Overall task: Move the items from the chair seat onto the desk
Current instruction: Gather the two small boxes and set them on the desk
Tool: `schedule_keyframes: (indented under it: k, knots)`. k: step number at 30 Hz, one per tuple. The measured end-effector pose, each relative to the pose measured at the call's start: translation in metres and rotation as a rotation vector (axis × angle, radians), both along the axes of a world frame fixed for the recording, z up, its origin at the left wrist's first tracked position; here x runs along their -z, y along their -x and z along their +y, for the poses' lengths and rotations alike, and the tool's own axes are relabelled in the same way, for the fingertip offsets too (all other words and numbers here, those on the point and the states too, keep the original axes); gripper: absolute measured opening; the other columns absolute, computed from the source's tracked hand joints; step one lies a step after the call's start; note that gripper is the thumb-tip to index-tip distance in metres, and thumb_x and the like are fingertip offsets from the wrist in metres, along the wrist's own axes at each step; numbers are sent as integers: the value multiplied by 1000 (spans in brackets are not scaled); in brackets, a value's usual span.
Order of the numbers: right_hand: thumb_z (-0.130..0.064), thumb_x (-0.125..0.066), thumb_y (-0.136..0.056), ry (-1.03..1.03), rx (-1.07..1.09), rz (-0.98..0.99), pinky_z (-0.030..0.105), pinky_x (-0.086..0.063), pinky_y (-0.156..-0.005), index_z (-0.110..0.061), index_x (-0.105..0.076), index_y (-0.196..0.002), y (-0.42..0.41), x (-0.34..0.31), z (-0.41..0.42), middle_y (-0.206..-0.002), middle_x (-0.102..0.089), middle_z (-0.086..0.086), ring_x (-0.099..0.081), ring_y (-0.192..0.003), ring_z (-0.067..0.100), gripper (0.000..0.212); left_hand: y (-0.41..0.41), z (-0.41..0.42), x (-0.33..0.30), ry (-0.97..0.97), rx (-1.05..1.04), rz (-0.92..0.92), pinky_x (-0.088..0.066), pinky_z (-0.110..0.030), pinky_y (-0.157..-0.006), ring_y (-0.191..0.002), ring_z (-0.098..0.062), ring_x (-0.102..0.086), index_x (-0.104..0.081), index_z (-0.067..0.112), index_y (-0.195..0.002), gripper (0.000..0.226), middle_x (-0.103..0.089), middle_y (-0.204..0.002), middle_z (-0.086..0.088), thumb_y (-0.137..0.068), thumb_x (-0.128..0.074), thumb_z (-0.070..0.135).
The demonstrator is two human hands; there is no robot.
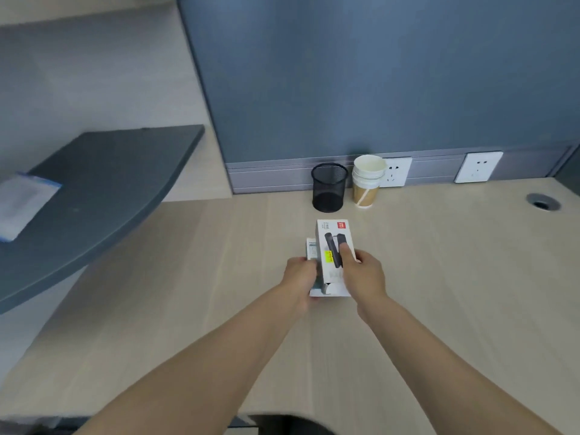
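a view from above and behind two bare forearms reaching forward over a pale wood tabletop point(439, 277). both hands meet at the middle of the surface, around a small stack of boxes.

the right hand point(364, 277) holds a white box point(334, 246) printed with a picture of a dark, slim gadget, a red logo near its far corner and a yellow sticker on its front. the thumb lies across the top face and the fingers curl round the right edge, so this hand is clamped on the box. the box points away from the person.

the left hand point(301, 274) grips the left side of the stack, fingers curled in against a smaller pale box point(311, 248) that pokes out from beneath the white one. it is not clear whether the stack rests on the tabletop or is held just above it.

further back, near a blue-grey partition wall point(376, 73), a black mesh pen pot point(329, 187) stands upright just left of a stack of paper cups point(367, 182). two white wall sockets point(478, 166) sit along the strip at the base of the partition, and a round cable hole point(543, 201) is set into the tabletop at the far right.

on the left, a dark grey curved shelf point(103, 189) juts out above the tabletop, with a blurred clear packet point(22, 208) lying on it. a dark rounded shape at the bottom edge is too cropped to identify.
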State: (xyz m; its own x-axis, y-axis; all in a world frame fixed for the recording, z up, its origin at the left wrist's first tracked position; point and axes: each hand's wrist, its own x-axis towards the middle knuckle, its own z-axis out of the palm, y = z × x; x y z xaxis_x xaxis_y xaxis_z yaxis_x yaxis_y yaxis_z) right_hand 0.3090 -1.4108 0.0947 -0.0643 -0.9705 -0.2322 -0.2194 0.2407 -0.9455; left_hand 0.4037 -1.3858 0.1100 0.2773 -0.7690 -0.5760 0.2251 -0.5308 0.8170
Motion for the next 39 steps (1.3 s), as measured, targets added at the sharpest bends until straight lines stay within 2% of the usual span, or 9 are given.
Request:
schedule_keyframes:
  k: [6, 10, 14, 21, 25, 30, 33, 36, 39]
  knots:
    - [-37, -44, -95, -46, 32, 60, 26, -34, -52, -17, -55, -67, 9, 15, -66, -72, -58, 0, -54, -71, 22, 36, 15, -68, 16, -100, -66, -95, -49, -42, -100, -111, -32, -63, -62, 9, -119, 45, -63, -123, -14, -98, -32, 34]
    - [-36, -44, -95, -36, 30, 86, 28, -39, -64, -12, -62, -79, 7, 23, -100, -79, -61, 4, -57, -77, 25, 34, 18, -101, 22, -98, -58, -85, -51, -38, -98, -105, -30, -66, -64, 14, -95, 40, -68, -115, -13, -98, -31, 36]
    - [-34, -44, -95, -49, 20, 140, 24, -31, -49, -16, -54, -63, 4, 30, -124, -62, -50, -4, -49, -62, 18, 38, 17, -123, 27, -84, -95, -70, -51, -36, -93, -95, -29, -64, -60, 19, -78, 40, -68, -110, -14, -99, -29, 34]
    - [-32, -46, -95, -57, 19, 147, 24, -30, -47, -12, -54, -61, 0, 31, -146, -58, -48, -3, -46, -58, 17, 40, 20, -138, 24, -72, -140, -9, -48, -26, -62, -65, -18, -61, -58, 25, -68, 39, -64, -74, -2, -98, -33, 33]
    - [-32, -46, -94, -59, 17, 136, 28, -33, -52, -8, -57, -69, 0, 31, -151, -61, -48, -1, -49, -71, 24, 37, 24, -144, 23, -83, -131, -10, -53, -34, -82, -83, -28, -64, -58, 24, -68, 39, -65, -81, -5, -97, -34, 35]
    - [-39, -45, -94, -88, 17, 131, 27, -40, -67, -4, -63, -95, 3, 29, -153, -93, -64, 12, -56, -86, 27, 39, 25, -142, 20, -82, -88, -26, -53, -35, -92, -92, -29, -68, -62, 22, -70, 40, -70, -91, -8, -96, -35, 38]
    - [-43, -45, -92, -71, 71, 172, 33, -40, -83, -1, -57, -120, 5, 27, -151, -125, -60, 15, -55, -114, 30, 52, 18, -135, 13, -93, -122, -27, -52, -28, -68, -71, -22, -63, -60, 17, -72, 40, -65, -79, -7, -96, -36, 38]
    - [-40, -47, -92, -11, 143, 175, 35, -42, -93, -6, -56, -125, 8, 16, -143, -129, -59, 12, -53, -118, 29, 48, 7, -122, 5, -92, -171, -67, -37, -23, -54, -60, -14, -46, -47, 18, -64, 40, -49, -69, -2, -98, -35, 35]
    - [-35, -49, -92, 65, 201, 203, 37, -42, -94, -6, -59, -120, 10, 2, -129, -124, -61, 14, -55, -115, 31, 41, -2, -105, -6, -98, -168, -60, -46, -29, -76, -84, -20, -52, -61, 12, -102, 36, -58, -100, -7, -97, -35, 37]
